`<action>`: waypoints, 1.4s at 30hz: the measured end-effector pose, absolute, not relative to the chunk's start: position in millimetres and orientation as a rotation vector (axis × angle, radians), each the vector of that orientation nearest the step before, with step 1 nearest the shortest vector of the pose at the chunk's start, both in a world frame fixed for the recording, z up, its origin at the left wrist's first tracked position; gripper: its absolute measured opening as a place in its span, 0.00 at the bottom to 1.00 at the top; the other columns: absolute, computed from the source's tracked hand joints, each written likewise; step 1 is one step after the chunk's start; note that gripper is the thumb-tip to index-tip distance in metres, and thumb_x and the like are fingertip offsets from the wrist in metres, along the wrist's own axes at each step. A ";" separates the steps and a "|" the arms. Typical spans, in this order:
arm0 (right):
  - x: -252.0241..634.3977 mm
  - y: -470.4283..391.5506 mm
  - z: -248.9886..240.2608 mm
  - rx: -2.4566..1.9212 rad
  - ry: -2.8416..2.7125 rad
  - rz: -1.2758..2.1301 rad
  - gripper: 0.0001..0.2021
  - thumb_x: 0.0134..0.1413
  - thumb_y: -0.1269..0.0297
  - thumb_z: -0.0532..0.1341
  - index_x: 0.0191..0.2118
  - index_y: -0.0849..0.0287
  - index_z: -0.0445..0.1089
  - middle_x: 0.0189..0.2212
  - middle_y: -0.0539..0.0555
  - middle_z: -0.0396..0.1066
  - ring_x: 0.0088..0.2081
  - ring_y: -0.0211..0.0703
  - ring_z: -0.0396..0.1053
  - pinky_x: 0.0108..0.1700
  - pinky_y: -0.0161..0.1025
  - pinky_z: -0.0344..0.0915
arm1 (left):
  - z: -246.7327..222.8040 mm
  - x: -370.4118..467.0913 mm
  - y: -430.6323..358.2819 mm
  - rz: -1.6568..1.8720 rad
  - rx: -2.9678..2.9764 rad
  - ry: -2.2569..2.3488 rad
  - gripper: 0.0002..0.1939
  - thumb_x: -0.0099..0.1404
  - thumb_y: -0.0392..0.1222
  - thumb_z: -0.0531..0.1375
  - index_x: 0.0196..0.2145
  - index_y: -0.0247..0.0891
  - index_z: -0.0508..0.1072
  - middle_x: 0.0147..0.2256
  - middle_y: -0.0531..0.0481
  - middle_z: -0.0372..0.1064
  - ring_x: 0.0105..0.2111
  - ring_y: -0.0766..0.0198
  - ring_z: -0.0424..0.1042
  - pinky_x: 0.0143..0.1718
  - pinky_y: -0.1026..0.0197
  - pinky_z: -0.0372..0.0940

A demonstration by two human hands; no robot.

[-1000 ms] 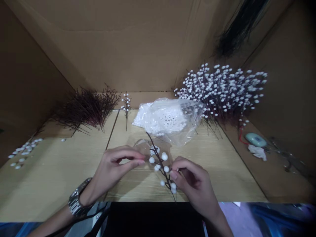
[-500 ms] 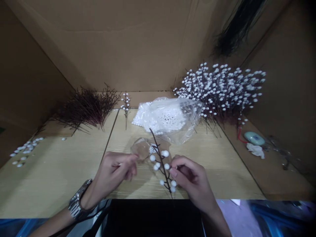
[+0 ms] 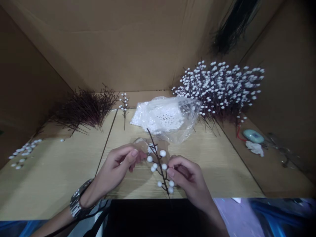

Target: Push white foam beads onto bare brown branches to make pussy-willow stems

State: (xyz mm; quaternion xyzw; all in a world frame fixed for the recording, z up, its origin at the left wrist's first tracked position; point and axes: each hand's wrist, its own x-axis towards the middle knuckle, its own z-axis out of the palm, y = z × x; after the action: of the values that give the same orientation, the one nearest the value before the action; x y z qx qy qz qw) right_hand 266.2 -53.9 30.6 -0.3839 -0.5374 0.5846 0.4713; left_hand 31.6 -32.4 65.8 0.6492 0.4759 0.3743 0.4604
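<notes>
A dark brown artificial berry branch [image 3: 161, 169] with several white berries slants above the table's front edge. My right hand [image 3: 186, 177] pinches it from the right, thumb and forefinger at one of its side twigs; the exact grip point is partly hidden. To the left of the branch, my left hand [image 3: 120, 163] has its fingers bent and the thumb against the forefinger. Whatever lies between them cannot be made out. Behind the left fingertips and the branch is a clear plastic piece [image 3: 140, 141] with a whitish patch [image 3: 151, 148].
A clear bag of white berries [image 3: 165, 117] lies mid-table. Bare brown branches [image 3: 86, 108] are heaped at left, berry-covered branches [image 3: 219, 87] at right. One finished-looking branch [image 3: 124, 107] lies behind. Loose berries [image 3: 26, 149], a green oval object [image 3: 253, 136] and cardboard walls [image 3: 118, 46] surround.
My left hand has moved right and slightly up, nearer the branch and the plastic piece. My right hand keeps hold of the branch, nearly still. The whole view has shifted slightly.
</notes>
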 end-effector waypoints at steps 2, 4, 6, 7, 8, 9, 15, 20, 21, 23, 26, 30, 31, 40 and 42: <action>265.2 -52.8 29.3 -0.951 -1.300 1.447 0.05 0.60 0.63 0.65 0.32 0.56 0.71 0.27 0.46 0.67 0.30 0.34 0.64 0.32 0.30 0.60 | 68.6 33.5 -31.0 0.937 1.625 1.116 0.13 0.73 0.50 0.57 0.43 0.42 0.78 0.36 0.49 0.72 0.30 0.65 0.70 0.31 0.64 0.65; 264.1 -52.0 28.3 -0.958 -1.289 1.459 0.06 0.59 0.64 0.65 0.32 0.56 0.71 0.27 0.47 0.67 0.30 0.34 0.65 0.33 0.30 0.61 | 72.1 35.6 -30.5 0.937 1.662 1.057 0.11 0.72 0.48 0.59 0.48 0.45 0.76 0.42 0.49 0.72 0.37 0.62 0.72 0.37 0.63 0.66; 263.1 -51.6 27.6 -0.959 -1.288 1.464 0.06 0.59 0.64 0.65 0.32 0.56 0.71 0.27 0.47 0.68 0.30 0.34 0.65 0.33 0.31 0.61 | 75.7 37.6 -31.0 0.934 1.698 1.018 0.11 0.72 0.48 0.59 0.49 0.46 0.75 0.44 0.49 0.71 0.42 0.60 0.72 0.42 0.61 0.66; 262.6 -51.6 27.4 -0.962 -1.288 1.467 0.05 0.59 0.64 0.65 0.32 0.56 0.71 0.27 0.47 0.68 0.30 0.35 0.65 0.33 0.31 0.62 | 77.5 38.4 -31.5 0.931 1.706 1.010 0.11 0.72 0.48 0.59 0.49 0.46 0.74 0.44 0.49 0.71 0.42 0.60 0.71 0.43 0.61 0.65; 262.3 -51.7 27.2 -0.967 -1.290 1.468 0.06 0.59 0.64 0.65 0.32 0.56 0.71 0.27 0.47 0.68 0.30 0.35 0.65 0.32 0.31 0.62 | 79.1 39.2 -32.0 0.934 1.707 1.009 0.11 0.72 0.47 0.59 0.49 0.45 0.74 0.44 0.49 0.71 0.43 0.60 0.71 0.44 0.61 0.65; 262.0 -51.9 27.1 -0.974 -1.290 1.472 0.06 0.58 0.63 0.65 0.32 0.57 0.71 0.27 0.47 0.68 0.29 0.35 0.65 0.32 0.31 0.62 | 80.6 39.9 -32.6 0.938 1.704 1.011 0.11 0.72 0.47 0.59 0.49 0.45 0.74 0.44 0.49 0.71 0.42 0.61 0.71 0.44 0.61 0.65; 261.1 -51.7 25.5 -0.974 -1.286 1.501 0.06 0.58 0.63 0.65 0.32 0.57 0.71 0.28 0.48 0.69 0.30 0.36 0.67 0.32 0.33 0.63 | 81.8 43.8 -33.5 0.969 1.673 1.053 0.07 0.70 0.41 0.61 0.46 0.45 0.75 0.42 0.51 0.70 0.42 0.62 0.70 0.45 0.62 0.65; 260.2 -50.3 21.6 -0.986 -1.287 1.508 0.06 0.58 0.62 0.65 0.32 0.56 0.71 0.27 0.48 0.69 0.30 0.37 0.68 0.33 0.34 0.64 | 78.8 47.4 -31.0 0.990 1.618 1.064 0.04 0.69 0.37 0.63 0.42 0.42 0.76 0.40 0.51 0.72 0.41 0.62 0.71 0.43 0.63 0.66; 260.1 -50.4 21.2 -0.992 -1.285 1.513 0.06 0.58 0.62 0.65 0.32 0.56 0.71 0.27 0.48 0.69 0.30 0.37 0.68 0.32 0.33 0.63 | 79.5 47.6 -30.5 0.983 1.601 1.064 0.03 0.69 0.37 0.62 0.41 0.42 0.76 0.39 0.51 0.72 0.40 0.63 0.71 0.42 0.63 0.66; 260.3 -50.4 21.5 -1.002 -1.291 1.531 0.06 0.58 0.61 0.65 0.33 0.57 0.72 0.27 0.48 0.70 0.30 0.37 0.68 0.32 0.33 0.64 | 81.6 46.8 -29.2 0.957 1.575 1.052 0.03 0.69 0.36 0.62 0.38 0.41 0.77 0.37 0.52 0.72 0.38 0.64 0.71 0.41 0.64 0.66; 263.5 -47.1 23.3 -1.051 -1.361 1.549 0.07 0.61 0.59 0.64 0.36 0.56 0.75 0.29 0.50 0.74 0.32 0.38 0.71 0.34 0.34 0.65 | 82.5 41.1 -25.1 0.884 1.539 1.014 0.03 0.69 0.36 0.62 0.36 0.39 0.77 0.36 0.52 0.72 0.37 0.65 0.71 0.40 0.64 0.65; 275.7 -32.5 21.0 -1.178 -1.443 1.426 0.11 0.64 0.58 0.61 0.46 0.54 0.77 0.33 0.52 0.78 0.36 0.41 0.75 0.38 0.36 0.69 | 68.5 26.7 -14.1 0.745 1.474 1.004 0.04 0.68 0.38 0.63 0.35 0.38 0.77 0.34 0.51 0.72 0.36 0.64 0.71 0.39 0.64 0.65; 279.6 -27.3 18.6 -1.198 -1.454 1.374 0.13 0.63 0.59 0.61 0.50 0.54 0.75 0.34 0.52 0.78 0.37 0.42 0.76 0.39 0.37 0.70 | 62.8 23.1 -11.4 0.720 1.453 1.015 0.04 0.68 0.39 0.63 0.35 0.38 0.77 0.34 0.51 0.73 0.36 0.64 0.71 0.39 0.64 0.66; 295.6 13.4 1.7 -1.267 -1.985 0.947 0.08 0.64 0.63 0.61 0.41 0.54 0.78 0.37 0.54 0.78 0.37 0.45 0.74 0.39 0.41 0.68 | 39.1 25.5 -10.5 0.554 1.179 0.866 0.05 0.69 0.41 0.63 0.36 0.41 0.78 0.52 0.44 0.76 0.60 0.51 0.68 0.60 0.51 0.63; 294.1 17.3 2.2 -1.234 -2.050 0.945 0.09 0.65 0.65 0.59 0.43 0.53 0.78 0.39 0.54 0.78 0.39 0.44 0.74 0.40 0.40 0.68 | 36.6 30.6 -10.8 0.495 1.133 0.827 0.04 0.69 0.41 0.63 0.35 0.42 0.78 0.53 0.45 0.76 0.64 0.52 0.63 0.63 0.50 0.59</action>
State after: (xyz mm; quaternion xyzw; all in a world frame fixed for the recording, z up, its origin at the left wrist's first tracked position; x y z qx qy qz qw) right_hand 294.1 17.3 2.2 -0.4605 -0.7648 0.3524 0.2807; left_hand 30.6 -10.8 36.6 0.5158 0.3764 0.2254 0.7359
